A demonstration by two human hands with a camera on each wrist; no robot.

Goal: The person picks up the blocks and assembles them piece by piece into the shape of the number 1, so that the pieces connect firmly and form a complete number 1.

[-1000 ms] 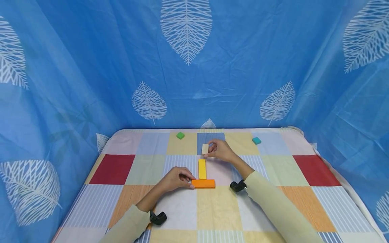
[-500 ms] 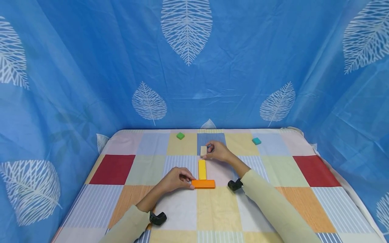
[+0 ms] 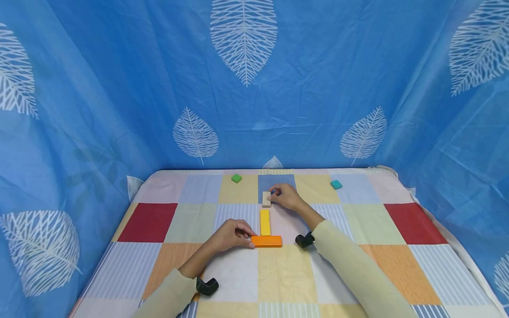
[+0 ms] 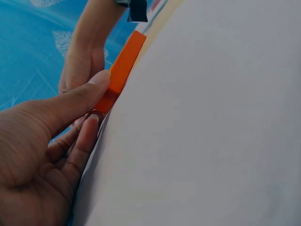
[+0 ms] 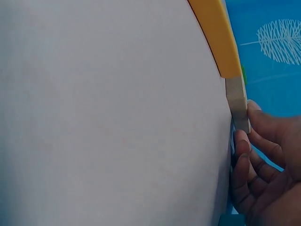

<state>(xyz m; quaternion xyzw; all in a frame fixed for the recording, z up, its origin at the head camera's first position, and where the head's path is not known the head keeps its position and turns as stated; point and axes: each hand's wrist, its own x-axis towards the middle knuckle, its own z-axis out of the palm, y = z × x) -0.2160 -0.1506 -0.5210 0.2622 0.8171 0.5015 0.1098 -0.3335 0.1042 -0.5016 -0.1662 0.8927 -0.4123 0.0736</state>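
My left hand (image 3: pixel 233 234) holds the left end of an orange rectangular block (image 3: pixel 266 241) lying crosswise on the cloth. In the left wrist view, the thumb (image 4: pixel 99 78) presses that block's long side, with curled fingers by its end. A longer yellow block (image 3: pixel 264 222) runs away from the orange one, forming an upside-down T. Beyond the yellow block's far end is a small plain wooden block (image 3: pixel 266 199). My right hand (image 3: pixel 285 197) pinches it from its right side. The right wrist view shows the wooden block (image 5: pixel 237 103) lined up with the yellow block's end (image 5: pixel 221 42).
A small green block (image 3: pixel 236 178) lies at the back left and a teal block (image 3: pixel 336 184) at the back right. A patchwork cloth (image 3: pixel 413 269) covers the table. Blue leaf-print curtains (image 3: pixel 302 88) rise around its back and sides.
My right hand has shifted slightly left and nearer with the wooden block, bringing it in line with the yellow block; its thumb has moved up along the block. The left hand stays put.
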